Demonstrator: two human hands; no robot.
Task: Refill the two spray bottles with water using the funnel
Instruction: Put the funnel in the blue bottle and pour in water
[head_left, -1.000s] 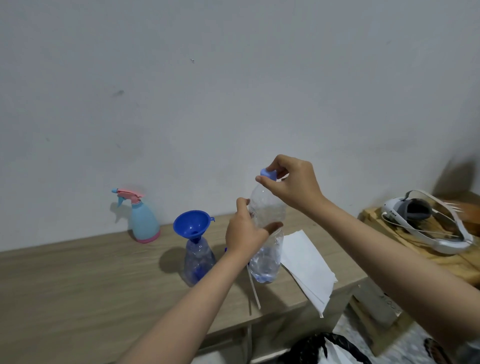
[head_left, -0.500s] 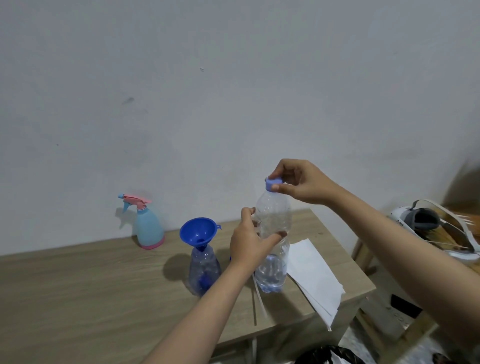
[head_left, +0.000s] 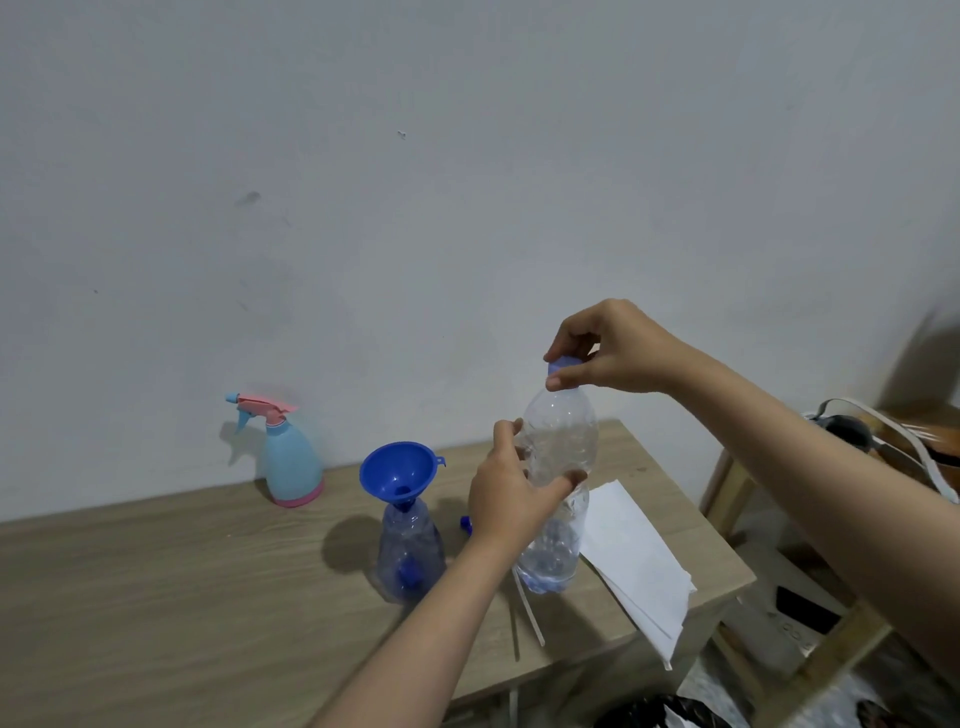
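A: Pale wood-grain laminate, that's the desk (head_left: 156, 597), pushed against a plain grey-white wall (head_left: 415, 208) with a few small marks on it.

B: And what stands on it?

A: At the back, near the wall, a light blue spray bottle (head_left: 289, 462) with a pink trigger head and pink base, upright. Nearer the middle, a clear spray bottle (head_left: 410, 556) without its head, and a blue funnel (head_left: 399, 472) seated in its neck.

B: The hands?

A: The left hand (head_left: 511, 501) grips the upper body of a clear water bottle (head_left: 558, 467), which stands upright at the right part of the desk with a little water at the bottom. The right hand (head_left: 608, 351) pinches the blue cap (head_left: 562, 368) on top between thumb and fingers.

B: Anything beside that?

A: A folded white cloth or paper (head_left: 639, 561) lies just right of the water bottle, hanging over the desk's front edge. A thin white tube (head_left: 530, 610) lies on the desk by the bottle's base, and a small blue piece (head_left: 467, 524) shows behind the left wrist; what it is I cannot tell.

B: The room to the right?

A: A wooden stool or frame (head_left: 737, 483), with a white-strapped headset (head_left: 883, 436) on top.
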